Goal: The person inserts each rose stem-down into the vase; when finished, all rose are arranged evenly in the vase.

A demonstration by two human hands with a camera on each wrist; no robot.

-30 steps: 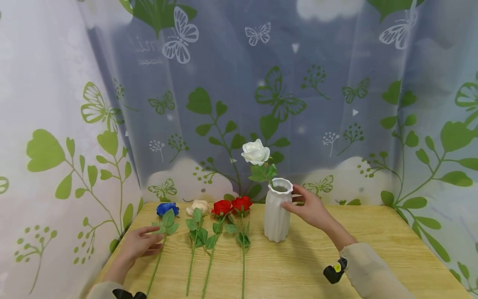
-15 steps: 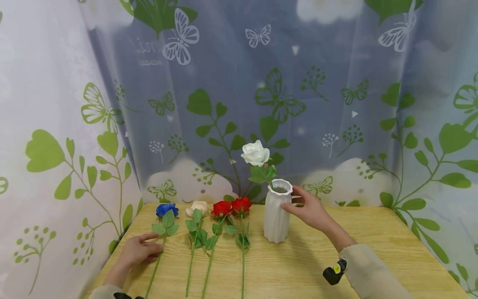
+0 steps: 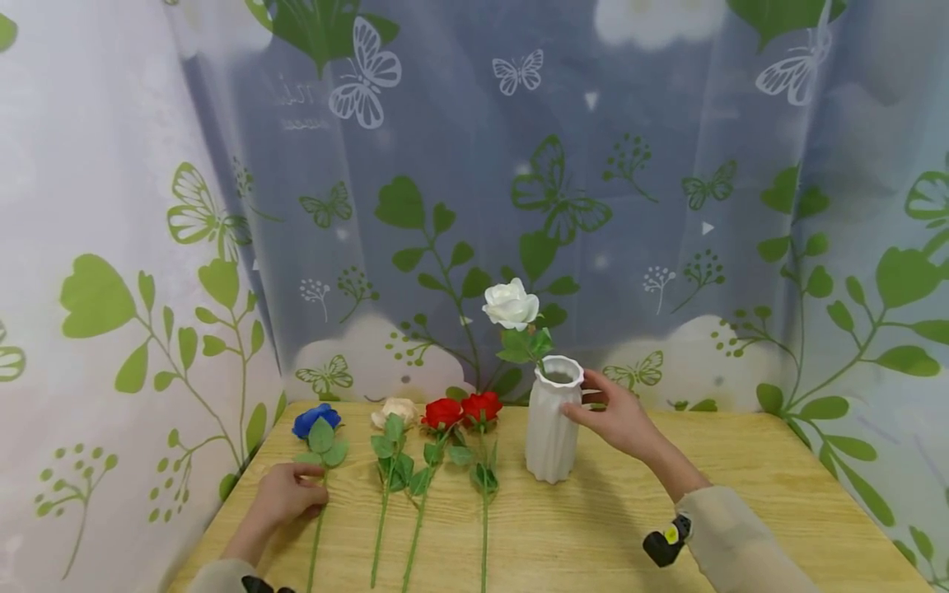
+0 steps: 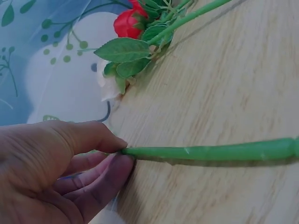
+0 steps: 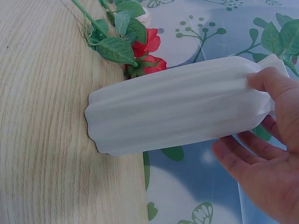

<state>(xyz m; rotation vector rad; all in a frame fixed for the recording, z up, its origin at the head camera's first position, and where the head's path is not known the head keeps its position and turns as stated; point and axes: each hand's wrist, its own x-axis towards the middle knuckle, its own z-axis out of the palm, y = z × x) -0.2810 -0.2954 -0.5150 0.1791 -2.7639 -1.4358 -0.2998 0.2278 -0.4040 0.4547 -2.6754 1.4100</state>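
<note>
My left hand (image 3: 292,494) pinches the green stem (image 4: 215,152) of a blue rose (image 3: 316,421) between thumb and fingers, below its leaves. The rose lies at the left of the wooden table. My right hand (image 3: 619,416) grips the upper part of a white ribbed vase (image 3: 549,436), thumb on the near side and fingers behind it. The vase stands upright, and in the right wrist view the thumb presses just under its scalloped rim. A white rose (image 3: 511,305) leans to the left out of the vase's mouth; its lower stem is hidden inside.
Between the left hand and the vase lie a cream rose (image 3: 395,413) and two red roses, one (image 3: 442,414) beside the other (image 3: 482,407), stems toward the front. The wooden table (image 3: 712,478) ends at a patterned curtain (image 3: 445,123) behind and at both sides.
My left hand has closed on the blue rose's stem, and the bloom has shifted slightly left. The right hand keeps its hold on the vase, which has not moved.
</note>
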